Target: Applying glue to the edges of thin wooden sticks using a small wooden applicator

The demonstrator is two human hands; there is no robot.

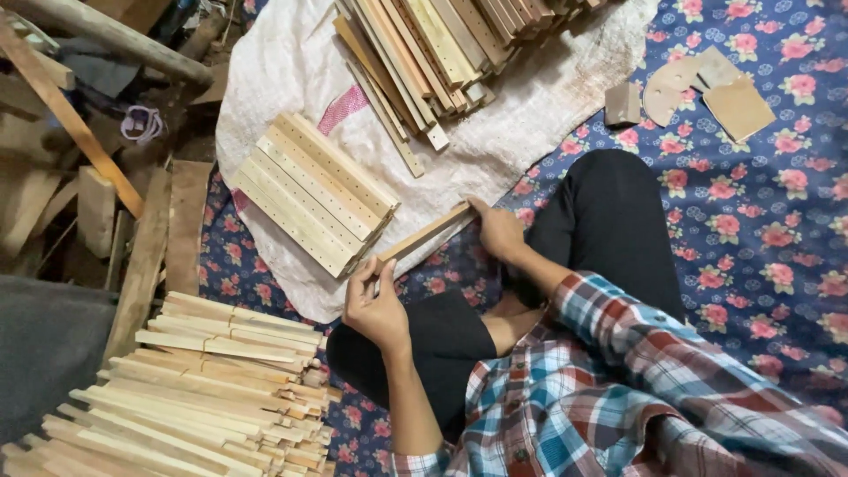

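A: Two hands on one wooden slat [424, 234], centre of frame. Left hand [375, 305] at its lower-left end, fingers curled up, grip pinching the end. Forearm rises from the bottom edge, wrist bent back.

B: Right hand [499, 231]?

A: At the slat's upper-right end, grip closed around it, thumb on top. Arm in a plaid sleeve [618, 327], elbow bent, crossing a black-trousered knee [609, 221].

B: Slat's position?

A: Held off the floor, tilted up toward the right, just beside a stack of drilled slats [309, 190] on a white sack [291, 62].

B: Surroundings?

A: Heap of plain sticks [203, 389] lower left; more slats [442, 44] top centre; flowered blue cloth [760, 221] right.
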